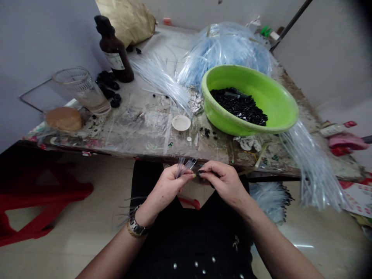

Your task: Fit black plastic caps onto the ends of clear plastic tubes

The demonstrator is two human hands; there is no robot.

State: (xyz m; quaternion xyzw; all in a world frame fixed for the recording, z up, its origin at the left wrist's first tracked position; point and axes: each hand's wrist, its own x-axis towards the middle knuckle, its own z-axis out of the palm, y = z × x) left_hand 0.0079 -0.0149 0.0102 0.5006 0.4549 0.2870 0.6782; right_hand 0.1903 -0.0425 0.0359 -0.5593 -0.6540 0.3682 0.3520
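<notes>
In the head view, the left hand point(167, 185) pinches a bundle of clear plastic tubes point(183, 168) just off the front edge of the counter point(128, 130). The right hand point(226, 181) grips a small black piece point(201, 171) between thumb and forefinger, near the left thumb. With nothing close beneath, a loose pinch could drop the piece to the floor point(99, 232); a slack left grip could splay the tubes. The brown bottle point(116, 48) bears a white label point(115, 61), too blurred to read.
</notes>
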